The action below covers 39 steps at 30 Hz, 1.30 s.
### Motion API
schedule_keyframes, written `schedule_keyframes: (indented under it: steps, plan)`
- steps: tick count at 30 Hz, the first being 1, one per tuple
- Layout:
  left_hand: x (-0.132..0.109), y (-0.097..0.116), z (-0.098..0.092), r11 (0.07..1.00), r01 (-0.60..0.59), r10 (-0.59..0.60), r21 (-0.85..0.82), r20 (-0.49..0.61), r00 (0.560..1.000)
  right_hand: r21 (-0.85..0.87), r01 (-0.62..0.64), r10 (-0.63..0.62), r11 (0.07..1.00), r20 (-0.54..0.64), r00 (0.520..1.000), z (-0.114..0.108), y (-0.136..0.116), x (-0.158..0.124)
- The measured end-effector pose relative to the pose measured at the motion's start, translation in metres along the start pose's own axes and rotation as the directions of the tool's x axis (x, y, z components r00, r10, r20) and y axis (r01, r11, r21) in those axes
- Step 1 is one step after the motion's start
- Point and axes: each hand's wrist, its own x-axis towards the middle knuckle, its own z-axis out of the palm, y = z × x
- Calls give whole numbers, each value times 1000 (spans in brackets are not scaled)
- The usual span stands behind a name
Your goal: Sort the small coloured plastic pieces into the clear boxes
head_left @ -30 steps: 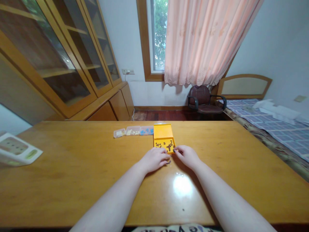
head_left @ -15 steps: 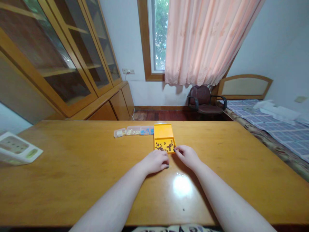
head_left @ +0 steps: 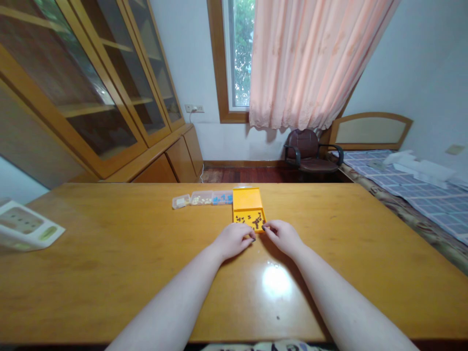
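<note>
"Wood, glossy under the light: a table (head_left: 146, 273), one dark speck (head_left: 278, 318) near its front edge. A stray piece?"

"Too small to tell from where I stand. If so, a drifting forearm might brush it over the edge."

"And the hands?"

"Left hand (head_left: 236, 240) curls palm-down at the box's near side, fingers bent, thumb close beneath. Right hand (head_left: 282, 236) meets the near right corner, thumb and forefinger drawn nearly together. Whether either grips anything, I cannot tell; those dark tips could be nails or pieces."

"Where is the box?"

"Mid-table, between and just beyond the hands: yellow box (head_left: 247, 199), open, dark pieces (head_left: 256, 223) scattered over its near half."

"What might go wrong there?"

"A knuckle pressing the near rim could tip it, I'd judge, and spill the pieces. Jolted leftward, it could shove the row of clear tubs (head_left: 202, 193) and mix in the blue pieces (head_left: 224, 198)."

"Beyond?"

"An office chair (head_left: 310, 151), a pink curtain (head_left: 307, 58); no threat from either."
</note>
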Motion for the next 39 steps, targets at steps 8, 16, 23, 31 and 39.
schedule_keyframes:
  steps: [8,16,23,31,39]
  plan:
    - [1,-26,11,929,370,-363,-21,-255,896,11,-14,14,1000,-29,999,2,4,1]
    - [5,-38,12,907,415,-420,-67,-104,902,168,-41,57,985,-94,994,13,20,10]
    - [7,-36,7,905,406,-420,-127,-106,902,28,19,-20,999,35,999,13,23,9]
    - [6,-35,10,898,432,-439,-86,-105,892,-25,-113,114,993,46,992,18,26,13]
    - [4,-40,14,929,371,-371,-18,-61,927,-5,-203,203,979,-49,978,15,35,19]
